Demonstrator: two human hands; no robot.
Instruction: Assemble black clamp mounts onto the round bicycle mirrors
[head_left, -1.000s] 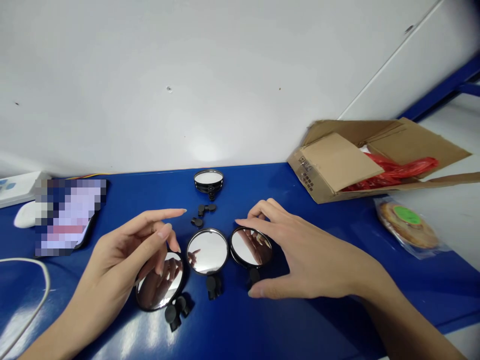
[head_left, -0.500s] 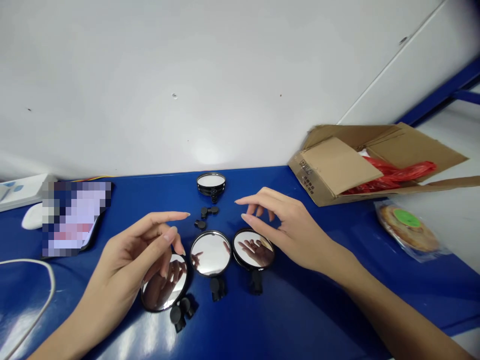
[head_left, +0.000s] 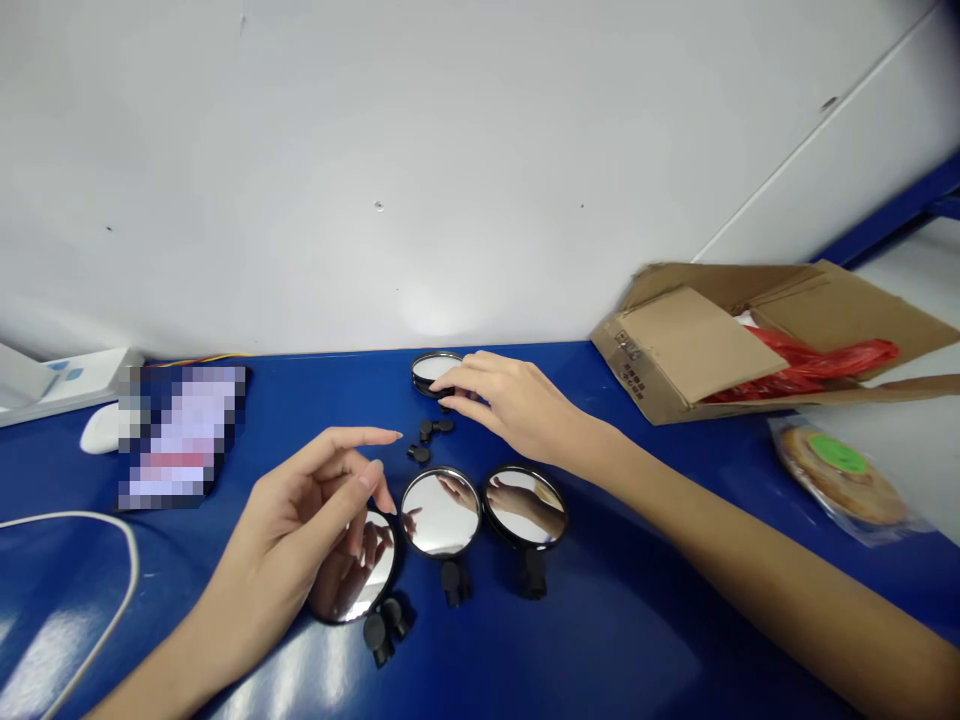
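My left hand (head_left: 322, 510) hovers over the left round mirror (head_left: 356, 575), its fingers apart and nothing in them. My right hand (head_left: 502, 395) reaches to the back, with thumb and forefinger closed at the front right edge of the far round mirror (head_left: 433, 367). That mirror appears stacked on another; its stem is mostly hidden by the fingers. A middle round mirror (head_left: 441, 512) and a right round mirror (head_left: 525, 507) lie face up in front, with black clamps towards me. Small black joint pieces (head_left: 426, 432) rest between the far mirror and the front row.
An open cardboard box (head_left: 675, 350) with a red plastic bag stands at the back right. Before it lies a wrapped round item (head_left: 840, 470) with a green label. A phone (head_left: 187, 430), white mouse (head_left: 109, 428) and white cable (head_left: 127, 560) are at left. A white wall (head_left: 337, 120) rises behind.
My right hand has moved forward and left, from above the right front mirror to the far mirror, and its fingers have closed there. My left hand stays over the left mirror. The view has shifted slightly.
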